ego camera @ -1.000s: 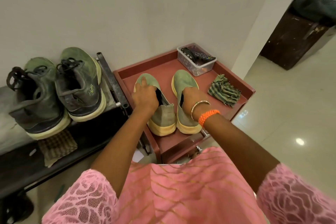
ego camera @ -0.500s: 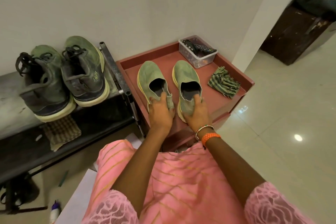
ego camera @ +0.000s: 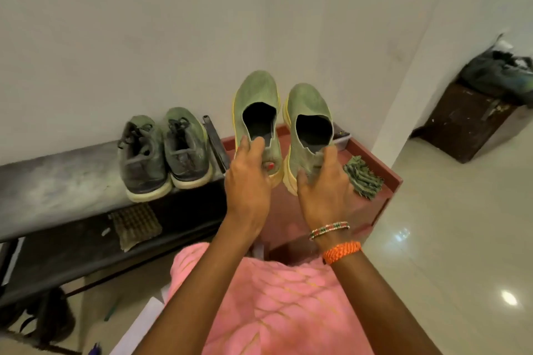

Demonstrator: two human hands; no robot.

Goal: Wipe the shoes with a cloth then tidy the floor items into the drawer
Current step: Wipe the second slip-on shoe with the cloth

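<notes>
Two slip-on shoes are lifted above the red tray (ego camera: 386, 179), the left hand (ego camera: 249, 181) grasping the left shoe (ego camera: 256, 95) and the right hand (ego camera: 324, 190) the right shoe (ego camera: 308, 101) by their heels. The cloth (ego camera: 362, 177) lies untouched by the tray's right edge, so wiping looks unstarted and tidying remains.

Tray (ego camera: 386, 170) centre free; cloth (ego camera: 364, 176) right, box (ego camera: 341, 138) at back.

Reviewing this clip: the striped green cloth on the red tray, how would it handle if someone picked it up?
The cloth lies crumpled in loose folds with a frayed edge, so it would probably hang floppy rather than hold its shape. It looks thin, so likely light. Lying flat on the red tray, it should not roll or tip.
</notes>
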